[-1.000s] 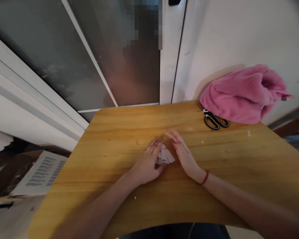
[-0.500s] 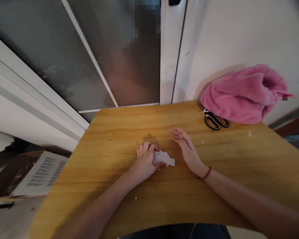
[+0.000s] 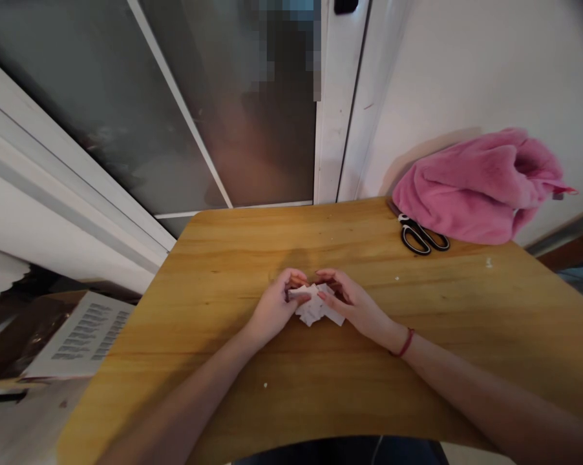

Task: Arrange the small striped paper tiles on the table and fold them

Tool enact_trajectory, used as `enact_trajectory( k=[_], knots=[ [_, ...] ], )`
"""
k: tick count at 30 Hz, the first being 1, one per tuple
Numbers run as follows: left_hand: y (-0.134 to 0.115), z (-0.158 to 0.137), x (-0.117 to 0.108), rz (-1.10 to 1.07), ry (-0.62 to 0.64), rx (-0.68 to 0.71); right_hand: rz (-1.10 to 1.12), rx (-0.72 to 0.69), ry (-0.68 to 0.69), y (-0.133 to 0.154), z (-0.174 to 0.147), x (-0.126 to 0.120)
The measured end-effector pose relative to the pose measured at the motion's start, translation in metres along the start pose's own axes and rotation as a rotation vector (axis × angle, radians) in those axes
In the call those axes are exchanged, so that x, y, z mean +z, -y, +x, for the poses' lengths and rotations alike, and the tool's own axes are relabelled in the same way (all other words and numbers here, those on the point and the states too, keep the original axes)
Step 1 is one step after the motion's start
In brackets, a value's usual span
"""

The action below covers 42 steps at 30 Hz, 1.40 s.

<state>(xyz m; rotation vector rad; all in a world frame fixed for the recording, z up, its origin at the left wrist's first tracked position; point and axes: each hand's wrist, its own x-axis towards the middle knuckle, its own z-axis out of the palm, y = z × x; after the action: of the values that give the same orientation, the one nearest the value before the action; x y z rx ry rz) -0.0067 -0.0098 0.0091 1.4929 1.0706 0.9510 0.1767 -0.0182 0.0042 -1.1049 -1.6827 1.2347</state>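
Several torn white paper pieces (image 3: 312,310) are bunched together near the middle of the wooden table (image 3: 369,387). My left hand (image 3: 276,300) closes on them from the left, thumb over the top and fingers curled behind. From the other side my right hand (image 3: 354,300), with a red cord at its wrist, pinches the papers, its thumb on the front of the bunch. Both hands partly cover the papers, so their lower side is hidden.
Black-handled scissors (image 3: 423,236) lie at the back right, partly under a pink plush cloth (image 3: 480,187) against the wall. Tiny white scraps (image 3: 265,385) dot the tabletop. Below the left edge stands an open cardboard box (image 3: 83,336). A glass-panelled door (image 3: 262,142) borders the far edge.
My right hand has moved left from beside the papers and now grips them. My left hand has turned, and the bunch shows more spread out between both hands.
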Motion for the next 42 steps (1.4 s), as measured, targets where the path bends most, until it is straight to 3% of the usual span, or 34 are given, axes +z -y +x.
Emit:
enact_trajectory(
  k=[5, 12, 17, 24, 28, 33, 37, 42],
  knots=[
    [0.000, 0.002, 0.004, -0.276, -0.046, -0.005, 0.106, 0.065, 0.043, -0.004, 0.005, 0.001],
    [-0.004, -0.001, 0.005, -0.198, -0.099, -0.049, 0.279, 0.179, 0.024, -0.009, 0.009, 0.004],
    [-0.006, 0.004, -0.010, -0.123, -0.168, -0.097, 0.332, 0.209, -0.008, -0.005, 0.008, 0.001],
    [0.004, 0.015, -0.039, -0.112, -0.412, -0.033, 0.338, 0.204, -0.165, -0.008, 0.012, -0.010],
    [0.003, 0.011, -0.020, -0.141, -0.301, -0.068, 0.319, 0.213, -0.156, -0.006, 0.012, -0.006],
    [-0.006, 0.000, 0.011, -0.292, -0.125, -0.193, 0.100, 0.202, -0.162, -0.006, 0.009, 0.001],
    [-0.007, -0.002, 0.014, -0.184, -0.135, -0.137, 0.063, 0.196, -0.152, -0.007, 0.009, 0.003],
    [-0.005, 0.001, 0.006, -0.147, -0.200, -0.134, 0.227, 0.163, -0.027, -0.008, 0.010, 0.000]
  ],
)
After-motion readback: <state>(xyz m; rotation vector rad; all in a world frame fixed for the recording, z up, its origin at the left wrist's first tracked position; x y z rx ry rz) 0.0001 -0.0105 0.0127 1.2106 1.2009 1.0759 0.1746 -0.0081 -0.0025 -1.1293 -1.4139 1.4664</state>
